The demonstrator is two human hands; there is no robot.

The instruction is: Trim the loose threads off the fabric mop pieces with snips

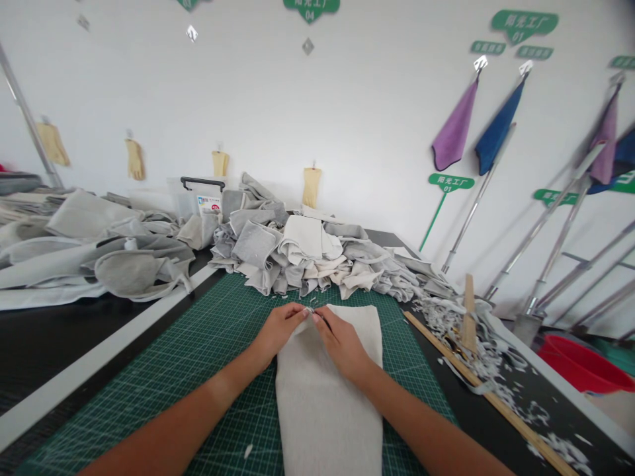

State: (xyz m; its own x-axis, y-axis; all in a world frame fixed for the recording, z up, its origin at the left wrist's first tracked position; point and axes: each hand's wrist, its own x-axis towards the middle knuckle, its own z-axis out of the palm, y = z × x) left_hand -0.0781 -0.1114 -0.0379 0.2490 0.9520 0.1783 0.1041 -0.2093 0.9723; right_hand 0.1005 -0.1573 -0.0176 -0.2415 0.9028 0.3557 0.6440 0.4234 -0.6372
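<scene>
A long light-grey piece of cloth [330, 396] lies on a green cutting mat [208, 370], running toward me. At its far left corner, my left hand [284, 328] pinches the cloth's edge between thumb and fingers. My right hand [343, 344] is closed right beside it, over the cloth, with a small dark, thin tool [325, 320] showing between its fingers. The kind of tool is mostly hidden by the hand. Both hands' fingertips nearly meet at the corner.
Behind the mat rises a heap of grey cloths [302, 241]; more cloth [99, 244] is piled left. A wooden strip [491, 396], another wooden piece [469, 317] and scraps [536, 413] lie right. A red basin [585, 363] stands beyond the table's right edge.
</scene>
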